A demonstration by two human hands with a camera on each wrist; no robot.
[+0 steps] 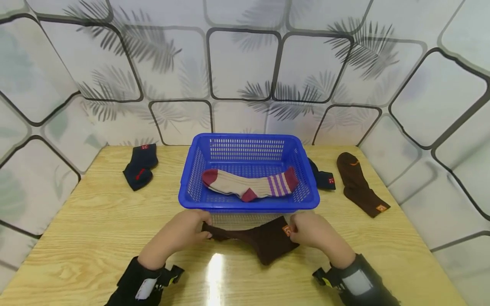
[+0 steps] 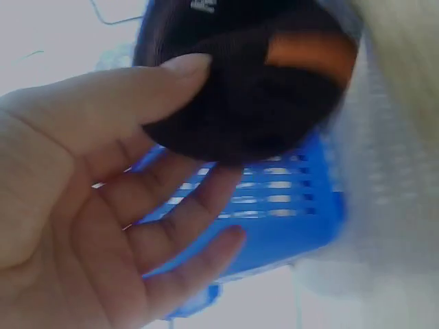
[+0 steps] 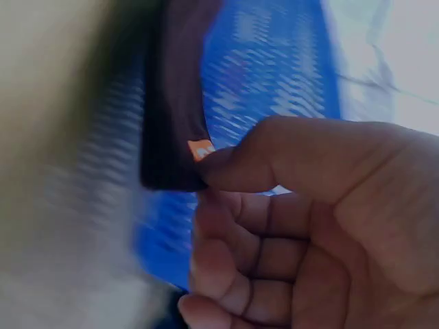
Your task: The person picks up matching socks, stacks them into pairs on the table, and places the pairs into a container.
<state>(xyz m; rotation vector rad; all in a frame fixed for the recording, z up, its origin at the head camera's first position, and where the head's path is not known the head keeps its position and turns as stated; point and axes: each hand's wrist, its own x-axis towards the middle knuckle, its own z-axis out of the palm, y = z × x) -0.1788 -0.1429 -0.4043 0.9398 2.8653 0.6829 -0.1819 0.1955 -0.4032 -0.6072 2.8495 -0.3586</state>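
Both hands hold a dark brown sock stretched sideways in front of the blue basket. The left hand pinches its toe end; in the left wrist view the thumb lies on the dark cloth beside an orange patch. At the cuff, next to a small orange label, the right hand pinches the other end between thumb and forefinger. Inside the blue basket lies a cream sock with maroon toe and heel and purple stripes.
A pair of dark navy socks with red marks lies left of the basket. To the right are another dark sock, partly hidden by the basket, and a brown sock. A patterned wall rises behind the wooden table.
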